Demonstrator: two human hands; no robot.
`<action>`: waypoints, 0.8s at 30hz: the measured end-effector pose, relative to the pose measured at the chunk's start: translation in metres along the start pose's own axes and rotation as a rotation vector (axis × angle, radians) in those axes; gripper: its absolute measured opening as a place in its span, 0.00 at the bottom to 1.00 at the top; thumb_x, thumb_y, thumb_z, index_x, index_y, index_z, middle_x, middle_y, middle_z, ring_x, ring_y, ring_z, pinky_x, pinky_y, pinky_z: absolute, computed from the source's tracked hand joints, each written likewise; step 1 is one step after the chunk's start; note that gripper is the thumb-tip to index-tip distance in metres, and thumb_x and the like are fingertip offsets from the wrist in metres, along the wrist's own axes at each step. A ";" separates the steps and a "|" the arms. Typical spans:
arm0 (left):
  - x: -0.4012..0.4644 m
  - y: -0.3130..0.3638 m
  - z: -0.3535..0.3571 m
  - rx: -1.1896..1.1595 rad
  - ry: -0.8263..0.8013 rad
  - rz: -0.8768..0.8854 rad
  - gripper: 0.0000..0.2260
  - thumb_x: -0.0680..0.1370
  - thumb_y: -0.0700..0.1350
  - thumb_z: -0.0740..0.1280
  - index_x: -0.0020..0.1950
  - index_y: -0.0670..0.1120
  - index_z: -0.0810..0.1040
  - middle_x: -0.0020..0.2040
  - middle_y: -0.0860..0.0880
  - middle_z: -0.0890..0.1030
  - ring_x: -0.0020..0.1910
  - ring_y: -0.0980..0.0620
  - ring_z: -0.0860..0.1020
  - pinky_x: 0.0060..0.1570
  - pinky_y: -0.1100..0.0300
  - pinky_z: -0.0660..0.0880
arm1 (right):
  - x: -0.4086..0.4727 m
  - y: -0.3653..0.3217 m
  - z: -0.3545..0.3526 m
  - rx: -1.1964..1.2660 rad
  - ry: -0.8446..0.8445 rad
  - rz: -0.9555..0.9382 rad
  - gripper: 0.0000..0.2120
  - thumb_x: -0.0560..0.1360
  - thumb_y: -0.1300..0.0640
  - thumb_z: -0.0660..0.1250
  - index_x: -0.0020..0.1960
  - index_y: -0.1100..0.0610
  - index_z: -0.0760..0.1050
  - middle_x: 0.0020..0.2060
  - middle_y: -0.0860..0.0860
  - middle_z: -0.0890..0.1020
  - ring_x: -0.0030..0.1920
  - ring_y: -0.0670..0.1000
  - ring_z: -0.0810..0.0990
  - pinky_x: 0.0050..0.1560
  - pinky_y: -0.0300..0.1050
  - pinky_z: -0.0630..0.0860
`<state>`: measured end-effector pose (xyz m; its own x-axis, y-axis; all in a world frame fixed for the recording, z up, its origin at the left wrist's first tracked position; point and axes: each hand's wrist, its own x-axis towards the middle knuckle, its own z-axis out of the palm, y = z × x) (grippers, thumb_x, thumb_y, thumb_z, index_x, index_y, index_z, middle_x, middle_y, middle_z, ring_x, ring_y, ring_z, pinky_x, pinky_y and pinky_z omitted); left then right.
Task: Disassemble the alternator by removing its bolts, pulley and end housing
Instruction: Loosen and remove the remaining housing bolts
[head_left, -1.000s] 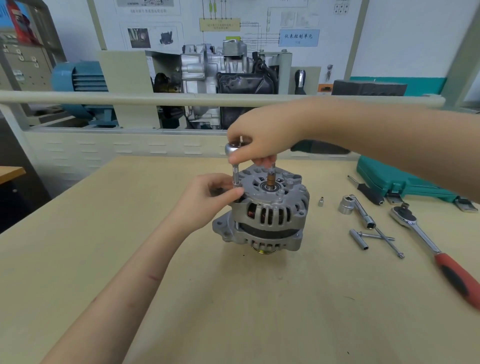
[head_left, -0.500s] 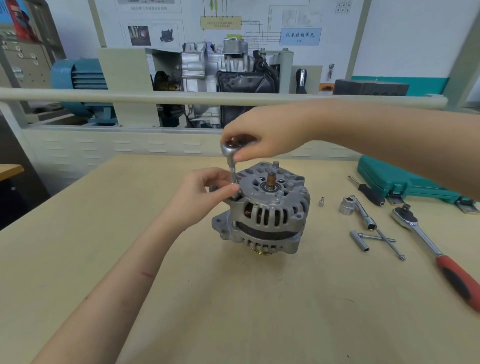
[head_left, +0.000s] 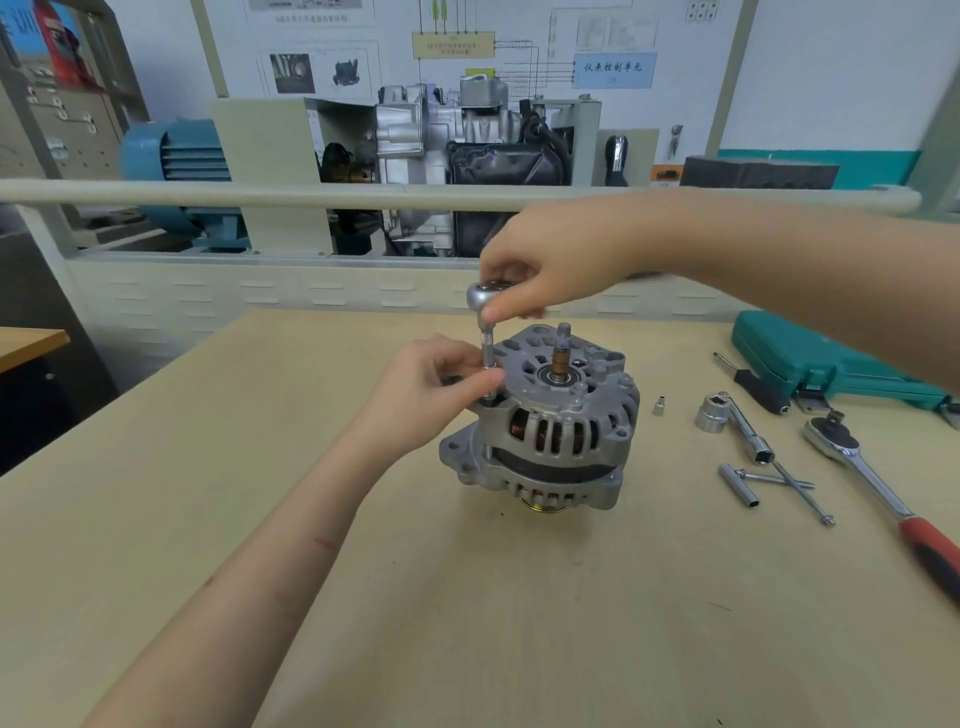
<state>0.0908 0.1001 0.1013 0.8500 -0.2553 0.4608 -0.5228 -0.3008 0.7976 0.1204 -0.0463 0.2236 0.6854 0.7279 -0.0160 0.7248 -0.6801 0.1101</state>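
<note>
The silver alternator (head_left: 556, 426) stands on the wooden table (head_left: 467, 597), its shaft (head_left: 562, 353) pointing up and its pulley (head_left: 543, 508) underneath. A small ratchet (head_left: 483, 296) with a socket extension (head_left: 488, 358) stands upright on a bolt at the housing's left edge. My right hand (head_left: 550, 270) grips the ratchet head from above. My left hand (head_left: 431, 384) pinches the extension's lower end beside the housing. The bolt itself is hidden under the socket.
Right of the alternator lie a small socket (head_left: 660, 405), a large socket on a bar (head_left: 711, 413), a tube socket (head_left: 737, 486), a thin T-bar (head_left: 800, 488) and a red-handled ratchet (head_left: 893, 499). A teal tool case (head_left: 810, 364) sits far right. A railing (head_left: 260, 195) crosses behind the table.
My right hand has turned on the ratchet head and shifted left off the shaft, which now shows. My left hand stays on the extension. The alternator has not moved.
</note>
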 end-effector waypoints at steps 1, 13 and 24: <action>0.002 0.000 0.002 0.051 0.052 0.001 0.08 0.72 0.39 0.71 0.35 0.50 0.77 0.35 0.52 0.77 0.34 0.63 0.78 0.34 0.72 0.72 | 0.001 0.001 0.001 -0.060 0.016 0.035 0.23 0.75 0.40 0.58 0.43 0.61 0.75 0.29 0.47 0.78 0.29 0.45 0.74 0.29 0.28 0.65; 0.005 0.004 -0.001 0.356 0.097 0.077 0.11 0.69 0.47 0.73 0.32 0.54 0.73 0.32 0.61 0.76 0.40 0.72 0.71 0.49 0.63 0.63 | -0.001 0.000 0.005 -0.022 0.026 0.047 0.21 0.76 0.41 0.58 0.42 0.59 0.74 0.25 0.46 0.77 0.26 0.42 0.75 0.27 0.27 0.67; 0.006 0.002 0.005 0.407 0.138 0.092 0.09 0.69 0.47 0.73 0.33 0.51 0.74 0.31 0.63 0.74 0.40 0.70 0.71 0.50 0.62 0.61 | -0.004 0.003 0.005 -0.022 0.028 0.084 0.23 0.76 0.41 0.56 0.36 0.59 0.72 0.24 0.48 0.74 0.24 0.44 0.68 0.28 0.26 0.65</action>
<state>0.0949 0.0930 0.1038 0.7852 -0.1810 0.5922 -0.5560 -0.6270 0.5456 0.1206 -0.0515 0.2188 0.7412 0.6709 0.0221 0.6631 -0.7369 0.1314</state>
